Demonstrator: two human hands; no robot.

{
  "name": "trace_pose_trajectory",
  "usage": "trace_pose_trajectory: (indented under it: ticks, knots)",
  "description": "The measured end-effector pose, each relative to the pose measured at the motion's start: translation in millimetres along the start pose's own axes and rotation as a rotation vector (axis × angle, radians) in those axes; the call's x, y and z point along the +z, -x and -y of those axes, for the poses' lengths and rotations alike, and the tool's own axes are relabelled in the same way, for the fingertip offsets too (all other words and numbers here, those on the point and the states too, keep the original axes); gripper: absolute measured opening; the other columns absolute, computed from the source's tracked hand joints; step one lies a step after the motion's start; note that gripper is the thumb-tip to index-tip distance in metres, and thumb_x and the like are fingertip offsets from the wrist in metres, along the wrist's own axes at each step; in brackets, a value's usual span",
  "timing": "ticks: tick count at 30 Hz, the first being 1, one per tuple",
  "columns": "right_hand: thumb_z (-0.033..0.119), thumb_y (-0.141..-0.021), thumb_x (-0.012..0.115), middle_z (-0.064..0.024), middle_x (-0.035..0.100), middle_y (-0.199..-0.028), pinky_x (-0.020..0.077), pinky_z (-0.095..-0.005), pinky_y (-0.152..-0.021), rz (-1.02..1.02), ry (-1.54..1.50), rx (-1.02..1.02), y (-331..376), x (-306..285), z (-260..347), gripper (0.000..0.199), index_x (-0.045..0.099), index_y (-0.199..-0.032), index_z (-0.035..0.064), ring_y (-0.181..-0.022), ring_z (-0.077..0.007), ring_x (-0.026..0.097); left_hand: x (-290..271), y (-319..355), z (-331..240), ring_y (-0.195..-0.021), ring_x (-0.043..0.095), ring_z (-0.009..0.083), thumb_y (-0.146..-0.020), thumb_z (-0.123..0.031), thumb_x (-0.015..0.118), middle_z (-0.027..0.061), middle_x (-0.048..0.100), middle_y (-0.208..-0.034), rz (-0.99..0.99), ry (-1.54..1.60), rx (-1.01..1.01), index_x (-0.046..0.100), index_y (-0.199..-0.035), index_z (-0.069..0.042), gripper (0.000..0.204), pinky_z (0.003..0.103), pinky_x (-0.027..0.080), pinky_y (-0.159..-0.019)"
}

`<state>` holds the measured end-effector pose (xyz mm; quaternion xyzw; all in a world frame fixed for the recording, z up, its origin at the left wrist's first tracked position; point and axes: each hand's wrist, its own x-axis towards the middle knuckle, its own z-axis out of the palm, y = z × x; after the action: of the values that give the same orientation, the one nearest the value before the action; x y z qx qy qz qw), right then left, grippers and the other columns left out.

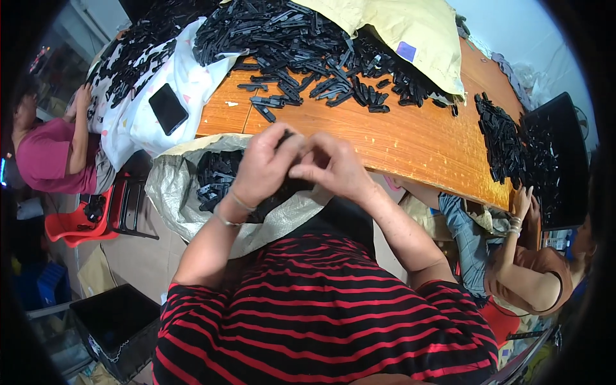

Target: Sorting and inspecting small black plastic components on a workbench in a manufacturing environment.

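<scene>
My left hand (266, 163) and my right hand (332, 165) meet over an open woven sack (173, 192), at the table's near edge. The left fingers are bent and pinched, with a bit of a small black plastic piece (286, 135) showing at their tips. Curled toward the left, my right thumb and fingers are closed too; what they hold, if anything, is hidden. Inside the sack lie many black plastic pieces (217, 176). Beyond my hands, a big heap of long, narrow black plastic pieces (276, 38) spreads over the wooden table (308, 122).
A phone (168, 109) rests on white cloth at the left, near a person in maroon (48, 154). Yellow sacking (410, 32) covers part of the heap. Another person (532, 273) reaches to a smaller pile (499, 138) at the right. A black crate (115, 327) stands lower left.
</scene>
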<state>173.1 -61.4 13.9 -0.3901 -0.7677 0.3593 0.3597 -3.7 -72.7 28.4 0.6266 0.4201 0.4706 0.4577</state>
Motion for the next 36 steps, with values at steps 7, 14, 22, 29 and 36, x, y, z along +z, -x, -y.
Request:
trace_pose_trajectory:
  ticks: [7,14,22,29,36]
  knots:
    - [0.016,-0.084,0.069,-0.0096,0.063,-0.075,0.0498,-0.0298,-0.060,-0.249,0.342,0.114,-9,-67,-52,0.016,0.067,-0.090,0.0013,-0.065,-0.0174,0.062,-77,43,4,-0.069,0.063,0.0223,-0.084,-0.017,0.065,0.0099,0.064,-0.074,0.257,-0.713,0.006,0.066,-0.085,-0.001,0.016,0.031,0.048,-0.065]
    - [0.012,-0.078,0.069,-0.0126,0.060,-0.098,0.0489,-0.0423,-0.078,-0.213,0.957,0.136,-12,-104,-96,0.023,0.065,-0.100,0.0056,-0.094,-0.0325,0.058,-64,-15,10,-0.084,0.059,0.0322,-0.080,-0.009,0.066,0.0117,0.061,-0.083,-0.079,-0.808,0.296,0.065,-0.087,-0.004,0.009,0.040,0.048,-0.073]
    - [0.010,-0.082,0.066,-0.0138,0.059,-0.098,0.0480,-0.0439,-0.076,-0.112,0.917,0.140,-12,-102,-93,0.020,0.063,-0.102,0.0063,-0.093,-0.0355,0.059,-61,-86,65,-0.095,0.057,0.0306,-0.078,-0.009,0.068,0.0116,0.060,-0.088,-0.003,-1.222,0.201,0.067,-0.092,-0.003,0.015,0.039,0.047,-0.081]
    - [0.002,-0.079,0.065,-0.0194,0.059,-0.097,0.0476,-0.0447,-0.078,0.057,0.811,0.201,-6,-105,-72,0.026,0.061,-0.104,0.0032,-0.090,-0.0409,0.059,-69,-102,68,-0.095,0.060,0.0325,-0.076,-0.005,0.065,0.0142,0.065,-0.094,-0.021,-1.129,0.163,0.068,-0.084,-0.004,0.009,0.041,0.049,-0.082]
    - [0.002,-0.079,0.064,-0.0217,0.062,-0.092,0.0486,-0.0462,-0.075,0.097,0.863,0.191,-8,-102,-67,0.024,0.059,-0.102,0.0017,-0.086,-0.0421,0.061,-82,-107,62,-0.089,0.062,0.0341,-0.075,-0.006,0.070,0.0163,0.065,-0.088,0.112,-1.150,0.106,0.066,-0.085,-0.001,0.012,0.041,0.048,-0.080]
